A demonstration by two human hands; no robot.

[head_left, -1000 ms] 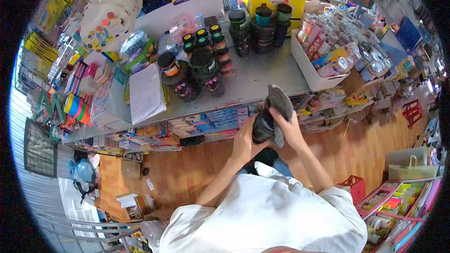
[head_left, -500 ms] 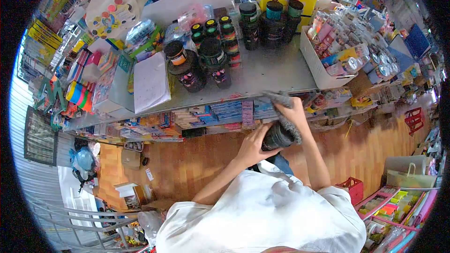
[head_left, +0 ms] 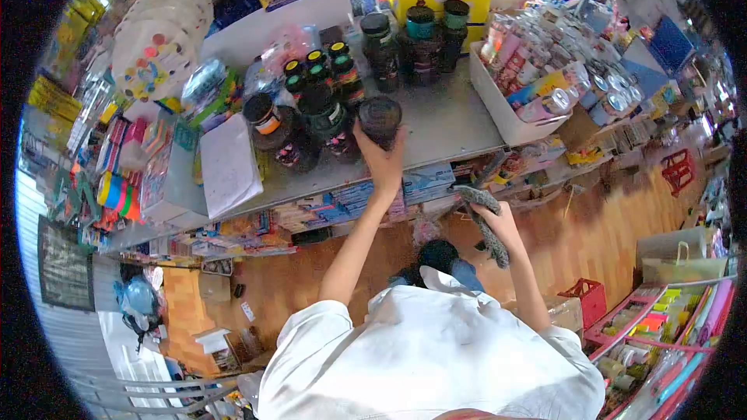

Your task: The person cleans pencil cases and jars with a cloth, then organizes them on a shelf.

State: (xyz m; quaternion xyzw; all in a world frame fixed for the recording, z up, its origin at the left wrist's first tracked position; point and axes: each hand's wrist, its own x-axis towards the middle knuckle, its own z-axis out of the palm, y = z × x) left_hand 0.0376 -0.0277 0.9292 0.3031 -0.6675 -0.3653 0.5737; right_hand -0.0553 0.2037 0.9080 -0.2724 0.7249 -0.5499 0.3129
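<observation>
Crowded shop: grey counter point(head_left: 443, 120), wooden floor point(head_left: 591, 241), stocked shelves point(head_left: 327, 202).

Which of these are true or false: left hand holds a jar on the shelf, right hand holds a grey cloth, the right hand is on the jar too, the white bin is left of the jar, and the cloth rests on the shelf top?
1. The left hand holds a dark jar on the grey shelf. True.
2. The right hand holds a grey cloth. True.
3. The right hand is on the jar too. False: it is apart, lower, in front of the shelf edge.
4. The white bin is left of the jar. False: it stands to the right.
5. The cloth rests on the shelf top. False: it hangs from the hand, below the shelf top.
</observation>
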